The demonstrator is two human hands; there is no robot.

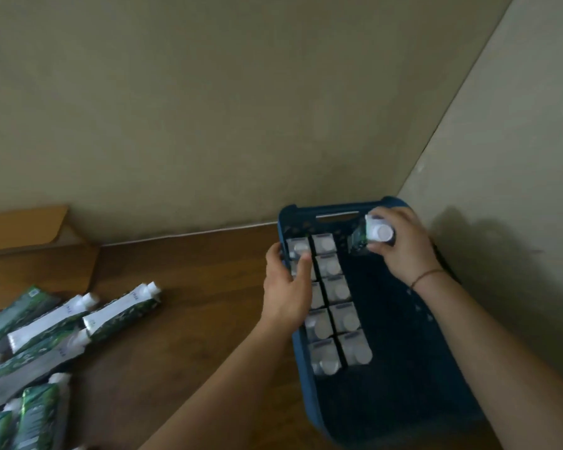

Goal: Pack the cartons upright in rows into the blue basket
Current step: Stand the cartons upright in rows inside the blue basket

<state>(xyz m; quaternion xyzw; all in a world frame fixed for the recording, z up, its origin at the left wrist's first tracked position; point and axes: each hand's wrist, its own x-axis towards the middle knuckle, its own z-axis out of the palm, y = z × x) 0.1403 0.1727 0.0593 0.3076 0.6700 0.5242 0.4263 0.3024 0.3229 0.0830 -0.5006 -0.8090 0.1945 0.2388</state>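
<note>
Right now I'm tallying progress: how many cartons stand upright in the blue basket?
10 in the blue basket: two rows of five along its left side; the left hand partly covers some. An eleventh carton, held by the right hand, isn't set down yet.

Blue basket (306, 378) plastic; cartons (335, 290) printed paperboard; table (189, 287) smooth wood.
</note>
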